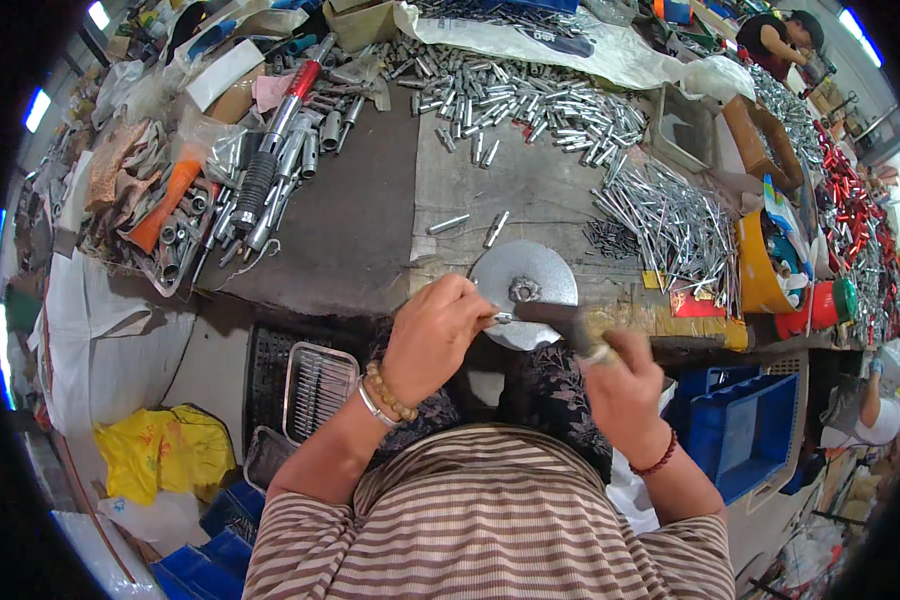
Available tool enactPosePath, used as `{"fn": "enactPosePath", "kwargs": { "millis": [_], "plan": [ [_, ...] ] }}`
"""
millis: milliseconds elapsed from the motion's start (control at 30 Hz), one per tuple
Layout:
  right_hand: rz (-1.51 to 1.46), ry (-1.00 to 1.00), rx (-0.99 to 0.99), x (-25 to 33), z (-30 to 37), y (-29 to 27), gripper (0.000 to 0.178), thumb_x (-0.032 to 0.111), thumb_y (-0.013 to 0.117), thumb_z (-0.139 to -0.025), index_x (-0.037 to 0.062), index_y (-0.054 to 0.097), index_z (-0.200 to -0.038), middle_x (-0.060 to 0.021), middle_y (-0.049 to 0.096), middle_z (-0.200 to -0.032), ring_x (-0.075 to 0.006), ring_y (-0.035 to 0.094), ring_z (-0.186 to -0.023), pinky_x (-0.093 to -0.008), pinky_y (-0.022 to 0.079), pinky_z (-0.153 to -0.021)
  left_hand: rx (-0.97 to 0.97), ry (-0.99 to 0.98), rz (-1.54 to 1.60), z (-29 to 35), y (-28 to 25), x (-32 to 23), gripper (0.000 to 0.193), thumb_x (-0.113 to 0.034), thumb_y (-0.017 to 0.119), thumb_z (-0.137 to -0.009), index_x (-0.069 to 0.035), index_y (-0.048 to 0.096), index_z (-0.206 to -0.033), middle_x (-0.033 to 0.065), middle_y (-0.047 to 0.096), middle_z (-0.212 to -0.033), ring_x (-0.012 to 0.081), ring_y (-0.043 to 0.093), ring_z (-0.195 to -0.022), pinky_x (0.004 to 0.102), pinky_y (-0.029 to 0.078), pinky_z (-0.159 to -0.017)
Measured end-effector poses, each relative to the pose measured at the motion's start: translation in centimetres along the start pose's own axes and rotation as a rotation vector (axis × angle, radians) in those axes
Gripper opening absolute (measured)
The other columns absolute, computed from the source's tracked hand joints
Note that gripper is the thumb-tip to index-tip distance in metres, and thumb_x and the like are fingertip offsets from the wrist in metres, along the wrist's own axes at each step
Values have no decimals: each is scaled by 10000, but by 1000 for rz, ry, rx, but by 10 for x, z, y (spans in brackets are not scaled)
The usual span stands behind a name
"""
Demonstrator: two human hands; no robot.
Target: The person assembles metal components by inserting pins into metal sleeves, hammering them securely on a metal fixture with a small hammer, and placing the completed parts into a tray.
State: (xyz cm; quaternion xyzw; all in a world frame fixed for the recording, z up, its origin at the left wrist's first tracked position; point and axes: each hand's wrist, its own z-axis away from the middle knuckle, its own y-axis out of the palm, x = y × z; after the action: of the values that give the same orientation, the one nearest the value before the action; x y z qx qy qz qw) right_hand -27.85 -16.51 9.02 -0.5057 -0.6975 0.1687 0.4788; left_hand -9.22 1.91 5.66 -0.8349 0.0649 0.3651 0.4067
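Note:
My left hand (432, 335) pinches a small silver metal piece (502, 317) over the near edge of a round grey metal disc (525, 265) with a raised hub. My right hand (622, 385) is closed round a hammer-like tool (560, 318), smeared by motion. Its dark head reaches left across the disc, close to the metal piece; whether they touch I cannot tell. Just beyond the disc lie two loose silver tubes, one (448, 224) flat and another (496, 230) slanting.
Silver tubes (540, 105) are heaped at the back, thin rods (670, 220) at the right beside a yellow container (760, 260). Power-tool-like shafts (270, 160) and sockets crowd the left. Blue crates (740, 430) and a metal tray (320, 390) sit below. Another person (775, 45) works far right.

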Motion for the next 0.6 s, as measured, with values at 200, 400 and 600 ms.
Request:
{"fn": "enactPosePath", "kwargs": {
  "millis": [200,400,600],
  "plan": [
    [1,80,206,-3,-2,0,192,-2,723,-852,63,713,-1033,-113,644,-985,-308,679,-719,-402,534,-600,9,-40,-4,1,-2,-1,93,-79,759,-855,-60,738,-944,89,634,-921,295,662,-833,387,525,-722],
    [-120,40,-59,15,-12,-1,225,-10,756,-830,34,709,-1046,-154,651,-976,-324,650,-685,-356,522,-596,10,-28,-1,1,-1,1,99,-74,753,-860,-56,734,-956,93,632,-927,297,665,-831,388,527,-720],
    [22,42,250,1,-7,9,256,20,719,-852,55,684,-1104,-147,627,-933,-359,654,-696,-406,531,-590,42,-39,-36,0,-2,-1,99,-78,745,-870,-58,732,-965,98,628,-940,299,664,-849,389,529,-732]
  ]
}}
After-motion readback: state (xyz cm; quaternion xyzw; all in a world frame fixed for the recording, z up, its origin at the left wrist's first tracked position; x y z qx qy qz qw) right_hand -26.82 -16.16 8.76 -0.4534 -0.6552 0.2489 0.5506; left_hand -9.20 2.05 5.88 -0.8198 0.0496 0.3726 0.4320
